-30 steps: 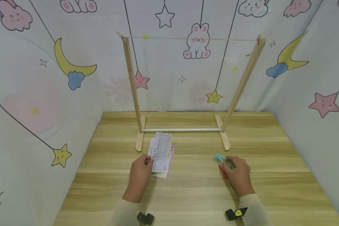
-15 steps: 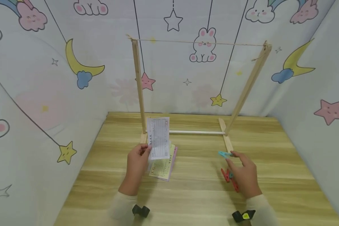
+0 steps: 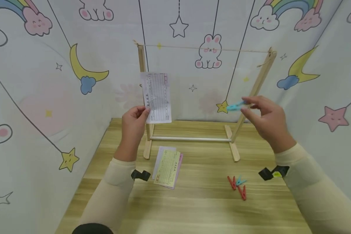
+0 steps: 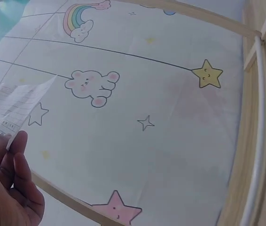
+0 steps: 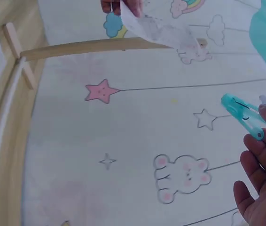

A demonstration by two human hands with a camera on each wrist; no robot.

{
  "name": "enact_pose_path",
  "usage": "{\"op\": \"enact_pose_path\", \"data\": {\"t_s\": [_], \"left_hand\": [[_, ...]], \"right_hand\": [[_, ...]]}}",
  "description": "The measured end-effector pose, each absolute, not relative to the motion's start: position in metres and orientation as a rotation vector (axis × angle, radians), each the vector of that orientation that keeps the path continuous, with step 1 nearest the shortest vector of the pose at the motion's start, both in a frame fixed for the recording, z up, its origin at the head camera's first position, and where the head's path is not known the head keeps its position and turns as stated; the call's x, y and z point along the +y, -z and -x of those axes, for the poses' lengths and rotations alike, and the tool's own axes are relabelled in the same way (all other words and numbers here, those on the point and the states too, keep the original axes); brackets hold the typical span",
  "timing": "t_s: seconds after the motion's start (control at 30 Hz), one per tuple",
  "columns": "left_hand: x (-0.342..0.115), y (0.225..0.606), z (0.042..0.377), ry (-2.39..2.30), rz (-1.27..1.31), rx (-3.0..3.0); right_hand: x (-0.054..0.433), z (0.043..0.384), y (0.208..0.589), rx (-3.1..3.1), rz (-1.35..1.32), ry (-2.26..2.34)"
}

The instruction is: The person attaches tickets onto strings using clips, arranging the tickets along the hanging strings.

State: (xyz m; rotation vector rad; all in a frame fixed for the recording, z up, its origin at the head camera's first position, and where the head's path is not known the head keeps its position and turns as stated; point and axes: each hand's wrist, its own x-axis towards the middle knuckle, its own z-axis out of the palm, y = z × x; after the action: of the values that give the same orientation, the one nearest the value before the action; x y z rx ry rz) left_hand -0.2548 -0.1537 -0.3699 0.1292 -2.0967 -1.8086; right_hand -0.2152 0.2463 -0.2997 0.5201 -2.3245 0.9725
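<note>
In the head view my left hand (image 3: 134, 125) pinches a printed paper slip (image 3: 158, 99) by its left edge, held up in front of the left post. The same slip (image 4: 18, 108) stands out from the fingertips in the left wrist view. On the right, my right hand (image 3: 267, 120) holds a light blue clothespin (image 3: 235, 106) in the air between thumb and finger. The right wrist view shows this clothespin (image 5: 243, 117) gripped by its handle end. A thin string (image 3: 178, 47) is stretched between the two posts, above both hands.
A wooden frame with a right post (image 3: 258, 79) and a white bottom rod (image 3: 190, 139) stands at the back of the table (image 3: 199, 201). White, yellow and pink slips (image 3: 168, 167) lie stacked before it. Red clothespins (image 3: 231, 183) and a blue one (image 3: 240, 181) lie at right.
Both hands have risen from the tabletop. The left lifted the top slip off the stack; the right raised the light blue clothespin away from the other clothespins.
</note>
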Motion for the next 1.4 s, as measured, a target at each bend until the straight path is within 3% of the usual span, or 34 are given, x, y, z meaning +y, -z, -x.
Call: {"op": "enact_pose_path", "data": {"t_s": [0.23, 0.5, 0.9, 1.4], "left_hand": [[-0.149, 0.327, 0.278, 1.799, -0.099, -2.111], [-0.151, 0.320, 0.289, 1.888, -0.075, -2.053], [-0.158, 0.320, 0.300, 1.830, -0.032, -2.054], [-0.158, 0.316, 0.303, 1.841, -0.026, -2.059]], "right_hand": [[0.202, 0.252, 0.204, -2.431, -0.578, -0.837], [0.129, 0.296, 0.141, -2.541, -0.702, -0.721], [0.049, 0.334, 0.098, -2.607, -0.843, -0.507], [0.026, 0.355, 0.094, -2.726, -0.858, -0.460]]}}
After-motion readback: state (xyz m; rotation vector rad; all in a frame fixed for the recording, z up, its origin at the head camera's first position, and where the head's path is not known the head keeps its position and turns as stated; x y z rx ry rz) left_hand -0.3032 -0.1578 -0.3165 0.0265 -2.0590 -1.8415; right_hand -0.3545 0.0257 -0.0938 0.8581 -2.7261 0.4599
